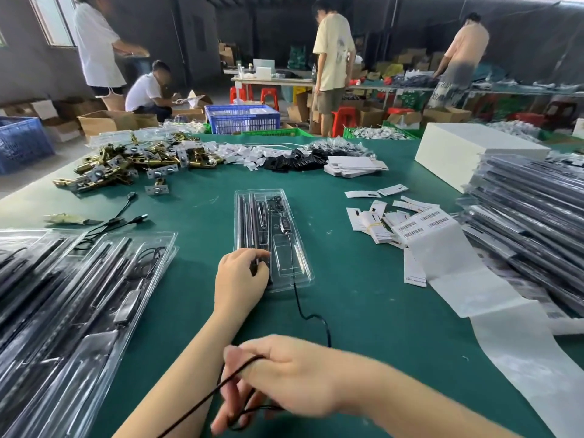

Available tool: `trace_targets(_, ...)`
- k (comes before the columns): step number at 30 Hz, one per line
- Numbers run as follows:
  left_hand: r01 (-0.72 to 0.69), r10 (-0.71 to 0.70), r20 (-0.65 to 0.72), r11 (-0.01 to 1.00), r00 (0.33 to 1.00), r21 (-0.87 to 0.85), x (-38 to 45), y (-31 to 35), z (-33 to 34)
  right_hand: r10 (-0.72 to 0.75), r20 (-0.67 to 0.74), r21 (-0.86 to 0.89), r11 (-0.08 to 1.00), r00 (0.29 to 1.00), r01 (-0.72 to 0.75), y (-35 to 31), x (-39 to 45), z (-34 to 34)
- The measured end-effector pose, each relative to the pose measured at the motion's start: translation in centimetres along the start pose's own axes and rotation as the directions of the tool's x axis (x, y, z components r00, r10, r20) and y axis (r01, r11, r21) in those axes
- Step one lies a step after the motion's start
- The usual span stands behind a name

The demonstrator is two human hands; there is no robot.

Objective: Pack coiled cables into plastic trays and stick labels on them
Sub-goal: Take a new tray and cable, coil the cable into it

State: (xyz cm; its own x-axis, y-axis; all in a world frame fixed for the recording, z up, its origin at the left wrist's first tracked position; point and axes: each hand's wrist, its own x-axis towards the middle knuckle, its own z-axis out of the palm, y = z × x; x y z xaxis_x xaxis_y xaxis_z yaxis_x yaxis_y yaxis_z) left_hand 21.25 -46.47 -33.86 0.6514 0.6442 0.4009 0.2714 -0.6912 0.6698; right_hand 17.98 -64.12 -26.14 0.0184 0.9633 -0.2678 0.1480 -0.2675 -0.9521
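**A packing workshop floor**

We are in a small packing workshop. Around the green-covered worktable (363, 311) we see stacked plastic trays (531, 216) at its right edge, a heap of brass hardware (126, 165) on its far left, barcode label sheets (423, 224), and beyond it blue crates (241, 118), cardboard boxes (104, 121) and other workers (333, 58).
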Motion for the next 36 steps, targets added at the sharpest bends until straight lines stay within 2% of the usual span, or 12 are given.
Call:
trace_targets(5,-0.067,0.064,0.069,0.997,0.996,0.048,0.0,-0.1,-0.1,0.036,-0.213,0.656,0.745,0.976,0.116,-3.9,-2.6,-6.5)
trace_targets(9,0.028,-0.029,-0.035,1.0,0.999,-0.009,-0.5,0.7,-0.2,0.017,-0.487,0.638,0.69,0.874,0.342,-4.9,-4.3,-11.5)
trace_targets(13,0.144,-0.182,-0.086,0.932,0.979,-0.331,0.4,2.7,-1.4,0.09,-0.582,0.49,0.832,0.808,0.26,-3.7,-5.2,-14.5)
trace_targets(15,0.334,-0.377,0.027,0.783,0.926,-0.524,1.5,4.1,-2.3,0.114,-0.611,0.464,0.854,0.784,0.237,-3.1,-5.4,-15.4)
trace_targets(17,0.582,-0.551,0.337,0.361,0.764,-0.729,2.5,5.6,-3.2,0.133,-0.63,0.472,0.848,0.765,0.241,-2.7,-5.5,-16.2)
trace_targets(19,0.584,-0.582,0.439,0.077,0.684,-0.808,2.9,6.9,-3.8,0.158,-0.628,0.49,0.841,0.762,0.229,-2.4,-5.6,-16.8)
trace_targets(20,0.519,-0.611,0.348,0.121,0.711,-0.846,2.9,7.4,-3.8,0.172,-0.619,0.504,0.835,0.767,0.22,-2.3,-5.7,-17.0)
trace_targets(23,0.382,-0.539,-0.032,0.635,0.842,-0.671,2.0,8.8,-3.1,0.207,-0.589,0.552,0.809,0.781,0.203,-1.8,-5.7,-17.4)
trace_targets(28,0.255,-0.375,-0.183,0.847,0.909,-0.466,0.9,9.9,-2.0,0.229,-0.556,0.553,0.82,0.799,0.15,-1.2,-5.5,-17.1)
trace_targets(31,-0.032,0.068,0.091,0.935,0.993,-0.353,0.8,10.2,-1.0,0.245,-0.526,0.535,0.84,0.815,0.093,-0.9,-5.2,-16.8)
trace_targets(33,-0.028,0.232,0.411,0.895,0.882,-0.446,0.6,10.9,-0.5,0.258,-0.496,0.507,0.861,0.829,0.036,-0.6,-5.0,-16.7)
trace_targets(36,-0.078,0.298,0.534,0.915,0.791,-0.396,0.3,11.5,0.3,0.267,-0.506,0.439,0.898,0.82,-0.022,-0.3,-4.9,-16.5)
